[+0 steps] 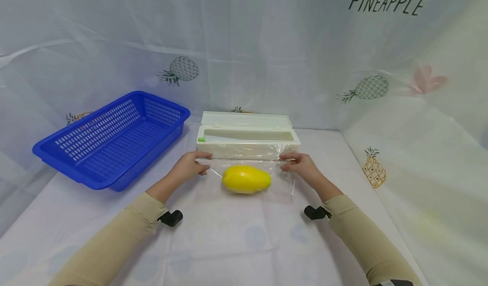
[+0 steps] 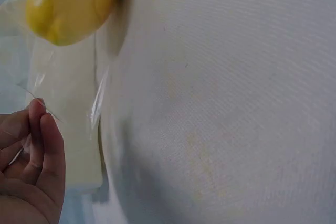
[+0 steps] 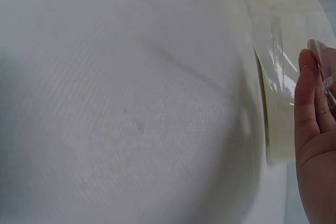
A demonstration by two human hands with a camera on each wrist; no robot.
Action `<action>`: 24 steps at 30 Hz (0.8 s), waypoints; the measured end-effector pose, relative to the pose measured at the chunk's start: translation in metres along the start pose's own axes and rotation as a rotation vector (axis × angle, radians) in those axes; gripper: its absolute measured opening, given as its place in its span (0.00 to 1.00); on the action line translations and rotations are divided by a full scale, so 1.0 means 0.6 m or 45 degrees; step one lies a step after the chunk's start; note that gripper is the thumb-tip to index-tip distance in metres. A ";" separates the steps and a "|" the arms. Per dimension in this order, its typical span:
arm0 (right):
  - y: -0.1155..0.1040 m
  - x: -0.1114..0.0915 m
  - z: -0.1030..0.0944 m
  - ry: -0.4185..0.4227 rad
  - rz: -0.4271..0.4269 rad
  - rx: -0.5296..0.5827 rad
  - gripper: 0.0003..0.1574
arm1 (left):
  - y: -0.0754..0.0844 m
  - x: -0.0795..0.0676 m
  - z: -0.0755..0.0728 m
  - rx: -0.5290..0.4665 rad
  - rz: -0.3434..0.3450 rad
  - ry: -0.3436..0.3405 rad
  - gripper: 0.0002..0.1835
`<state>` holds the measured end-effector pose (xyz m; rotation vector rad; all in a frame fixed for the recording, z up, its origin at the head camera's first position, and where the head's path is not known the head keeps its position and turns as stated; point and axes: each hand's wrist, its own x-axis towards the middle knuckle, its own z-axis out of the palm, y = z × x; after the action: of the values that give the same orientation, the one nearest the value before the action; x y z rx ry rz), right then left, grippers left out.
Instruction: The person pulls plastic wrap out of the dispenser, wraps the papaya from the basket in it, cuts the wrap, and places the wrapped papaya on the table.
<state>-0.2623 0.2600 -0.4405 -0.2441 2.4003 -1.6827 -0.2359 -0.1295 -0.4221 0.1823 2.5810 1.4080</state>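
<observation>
A clear sheet of plastic wrap point(image 1: 281, 187) reaches from the front of a white wrap dispenser box point(image 1: 245, 120), whose lid stands raised. My left hand point(image 1: 187, 165) pinches the sheet's left side between thumb and fingers. The right hand point(image 1: 302, 167) pinches the right side, with film bunched at the fingertips in the right wrist view. Between the hands is a smooth yellow oval fruit point(image 1: 246, 179), lying sideways in front of the box. In the left wrist view, film overlaps the yellow fruit point(image 2: 71, 11).
A blue perforated plastic basket point(image 1: 148, 161) stands left of the box. Behind everything hangs a white pineapple-print cloth point(image 1: 267, 78); pale cloth covers the table point(image 1: 236, 243). Black wrist mounts point(image 1: 171, 218) sit at both cuffs. A small green piece point(image 1: 201, 139) marks the box's left end.
</observation>
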 end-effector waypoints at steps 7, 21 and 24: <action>-0.001 -0.010 0.002 -0.113 0.077 -0.153 0.25 | -0.020 0.001 0.006 0.020 -0.023 -0.149 0.23; -0.001 -0.027 -0.003 -0.345 0.127 -0.429 0.20 | -0.027 -0.006 0.007 0.054 -0.069 -0.396 0.19; -0.003 -0.029 -0.002 -0.422 0.137 -0.455 0.19 | -0.027 -0.009 0.006 0.069 -0.067 -0.454 0.18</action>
<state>-0.2455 0.2646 -0.4371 -0.4031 2.3888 -1.0619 -0.2302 -0.1365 -0.4368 0.3375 2.3131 1.1657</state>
